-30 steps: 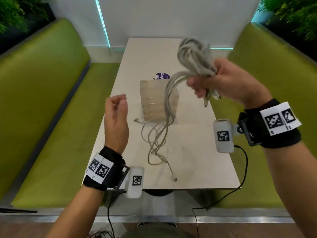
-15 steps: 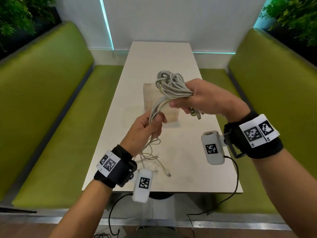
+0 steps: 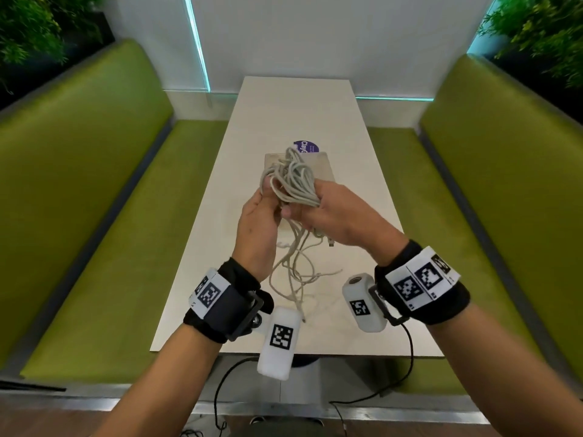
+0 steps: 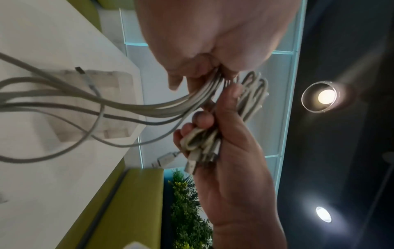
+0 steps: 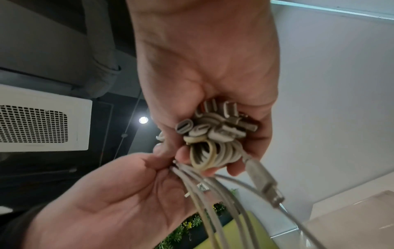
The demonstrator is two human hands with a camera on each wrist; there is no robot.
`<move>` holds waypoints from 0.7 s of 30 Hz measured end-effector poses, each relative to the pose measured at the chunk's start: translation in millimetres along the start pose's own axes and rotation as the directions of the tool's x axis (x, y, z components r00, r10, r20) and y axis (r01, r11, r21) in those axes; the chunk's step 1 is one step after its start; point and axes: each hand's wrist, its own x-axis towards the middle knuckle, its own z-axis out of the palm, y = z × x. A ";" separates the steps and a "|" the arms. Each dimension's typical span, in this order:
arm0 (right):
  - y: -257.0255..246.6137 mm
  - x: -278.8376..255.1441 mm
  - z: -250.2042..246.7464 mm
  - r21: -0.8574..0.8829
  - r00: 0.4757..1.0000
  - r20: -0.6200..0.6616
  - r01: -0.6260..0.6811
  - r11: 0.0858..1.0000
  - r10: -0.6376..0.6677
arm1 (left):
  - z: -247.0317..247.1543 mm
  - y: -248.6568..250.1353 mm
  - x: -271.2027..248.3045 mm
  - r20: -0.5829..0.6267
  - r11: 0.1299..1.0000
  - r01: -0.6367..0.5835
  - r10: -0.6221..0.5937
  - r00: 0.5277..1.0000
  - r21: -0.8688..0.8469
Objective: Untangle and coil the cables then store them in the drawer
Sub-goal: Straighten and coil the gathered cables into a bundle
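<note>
Head view from above the table [image 3: 220,247], wrist views close, angled upward, somewhat blurred, all sharing cables [image 3: 291,181]

looks like a cafe or restaurant booth, two green padded benches [image 3: 94,190] facing across a long pale table [image 3: 296,108], fake-looking plants [image 3: 28,29] up behind the seats, teal light strips [image 3: 197,42] on the white wall, round ceiling spotlights [image 4: 325,96], ceiling air-con vent [image 5: 34,123]

Black wristbands [image 3: 422,288] with black-and-white tags, white corded wrist cameras [image 3: 277,340]
</note>
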 end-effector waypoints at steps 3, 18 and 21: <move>2.9 0.1 5.9 -0.010 1.000 0.010 0.008 1.000 -0.008 | -2.6 -2.1 -3.1 -0.019 0.995 0.066 -0.064 0.998 0.072; 10.4 -5.9 26.7 0.162 0.969 0.248 -0.015 0.987 -0.026 | -16.1 2.2 -0.6 0.191 0.999 -0.030 0.033 0.981 -0.015; 11.9 -11.3 26.5 0.206 0.953 0.295 0.004 0.979 -0.066 | -13.7 7.7 0.1 0.204 0.998 -0.041 0.031 0.978 0.047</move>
